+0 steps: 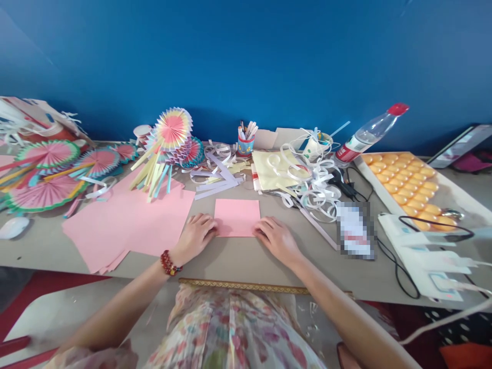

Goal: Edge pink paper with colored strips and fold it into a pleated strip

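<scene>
A small pink paper rectangle (pixel 237 218) lies flat on the grey table in front of me; whether it is folded, I cannot tell. My left hand (pixel 198 233), with a red bead bracelet (pixel 169 263) at the wrist, pinches its left edge. At the opposite edge, my right hand (pixel 273 238) grips the paper with curled fingers. The fingertips are partly hidden. Large pink sheets (pixel 134 215) spread out beside my left hand.
Pleated paper fans (pixel 172 130) stand at the left and behind. Paper strips (pixel 319 187), yellow sheets (pixel 274 166), a pen cup (pixel 245 145) and a plastic bottle (pixel 369 134) line the back. A power strip (pixel 418 256) with cables and an orange-filled tray (pixel 403 184) occupy the right.
</scene>
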`<state>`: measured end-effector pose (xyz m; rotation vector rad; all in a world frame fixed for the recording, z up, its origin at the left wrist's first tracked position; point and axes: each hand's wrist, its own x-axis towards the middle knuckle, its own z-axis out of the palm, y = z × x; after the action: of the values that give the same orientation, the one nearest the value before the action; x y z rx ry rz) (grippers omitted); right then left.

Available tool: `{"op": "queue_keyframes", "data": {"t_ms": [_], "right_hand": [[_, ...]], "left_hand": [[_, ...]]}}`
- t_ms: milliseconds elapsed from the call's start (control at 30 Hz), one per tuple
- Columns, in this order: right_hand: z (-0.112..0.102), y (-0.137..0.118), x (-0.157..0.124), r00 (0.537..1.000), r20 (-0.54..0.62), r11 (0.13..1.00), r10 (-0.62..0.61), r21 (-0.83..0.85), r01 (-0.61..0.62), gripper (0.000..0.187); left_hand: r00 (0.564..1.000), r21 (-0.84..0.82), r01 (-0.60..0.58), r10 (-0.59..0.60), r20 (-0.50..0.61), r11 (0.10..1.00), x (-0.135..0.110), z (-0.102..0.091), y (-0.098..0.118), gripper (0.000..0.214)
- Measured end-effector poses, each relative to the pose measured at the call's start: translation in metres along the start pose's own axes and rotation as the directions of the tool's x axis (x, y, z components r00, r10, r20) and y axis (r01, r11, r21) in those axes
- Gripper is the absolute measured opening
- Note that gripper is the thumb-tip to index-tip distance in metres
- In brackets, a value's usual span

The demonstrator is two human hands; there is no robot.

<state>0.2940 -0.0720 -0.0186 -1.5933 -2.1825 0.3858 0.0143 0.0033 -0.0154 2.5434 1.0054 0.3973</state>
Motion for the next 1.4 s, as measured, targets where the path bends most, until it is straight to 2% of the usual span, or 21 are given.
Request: {"op": "queue_keyframes", "data": {"t_ms": [367, 467, 567, 700, 1133, 1333, 1400], "right_hand": [[0.002, 0.0, -0.001, 0.998, 0.0, 0.992, -0.056, -0.115, 0.055, 0.013], [0.002, -0.002, -0.002, 0.995, 0.008, 0.98, -0.095, -0.177, 0.095, 0.015], [0.003, -0.003, -0.002, 0.993, 0.011, 0.965, -0.121, -0.234, 0.12, 0.016], [0.003, -0.002, -0.002, 0.991, 0.011, 0.96, -0.132, -0.246, 0.131, 0.015], [0.001, 0.003, -0.007, 0.994, 0.013, 0.96, -0.108, -0.259, 0.108, 0.016], [0.001, 0.0, -0.018, 0.982, 0.042, 0.932, -0.186, -0.308, 0.19, 0.027], [0.003, 0.0, -0.023, 0.98, 0.04, 0.936, -0.196, -0.29, 0.199, 0.029]], "left_hand": [[0.999, 0.058, -0.013, 0.016, -0.04, 0.998, -0.003, 0.004, -0.001, 0.015], [0.995, 0.094, -0.1, 0.102, -0.01, 0.991, -0.004, 0.004, -0.002, 0.032], [0.976, 0.156, -0.216, 0.208, 0.066, 0.964, -0.004, 0.003, -0.006, 0.054], [0.96, 0.209, -0.276, 0.256, 0.117, 0.938, -0.001, 0.001, -0.011, 0.069], [0.959, 0.296, -0.278, 0.247, 0.138, 0.914, -0.017, -0.003, -0.013, 0.056], [0.966, 0.318, -0.249, 0.211, 0.148, 0.915, -0.029, -0.009, -0.008, 0.048], [0.963, 0.302, -0.253, 0.211, 0.165, 0.919, -0.033, -0.013, -0.006, 0.051]]}}
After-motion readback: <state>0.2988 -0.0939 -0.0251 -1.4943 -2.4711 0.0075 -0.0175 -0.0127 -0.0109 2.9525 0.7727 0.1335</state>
